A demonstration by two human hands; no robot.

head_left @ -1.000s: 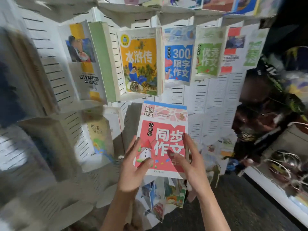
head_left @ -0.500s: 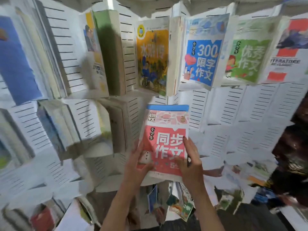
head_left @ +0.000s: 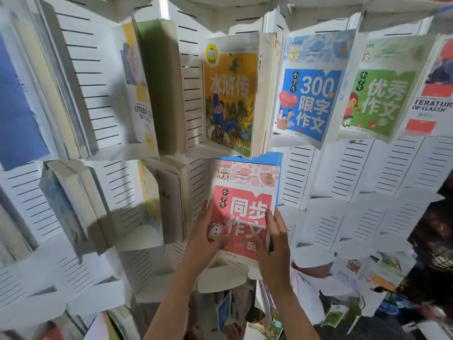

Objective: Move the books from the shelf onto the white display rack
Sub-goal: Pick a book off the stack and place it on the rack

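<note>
Head view: both hands, left hand [head_left: 204, 238] and right hand [head_left: 275, 244], gripping red book [head_left: 245, 207] in white rack [head_left: 318, 182] pocket.

Both hands [head_left: 241, 244] hold a red book [head_left: 244, 204] (cover outward) against the white rack [head_left: 318, 173].

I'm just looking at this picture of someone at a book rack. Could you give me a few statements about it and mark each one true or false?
1. Both hands are on the pink book. True: the left hand and the right hand hold its lower part.
2. The pink book sits in the top row of the white rack. False: it is in the row below the yellow book.
3. The blue book marked 300 is right of the yellow book. True.
4. The green-covered book lies flat on the floor. False: it stands upright in a rack pocket.
</note>
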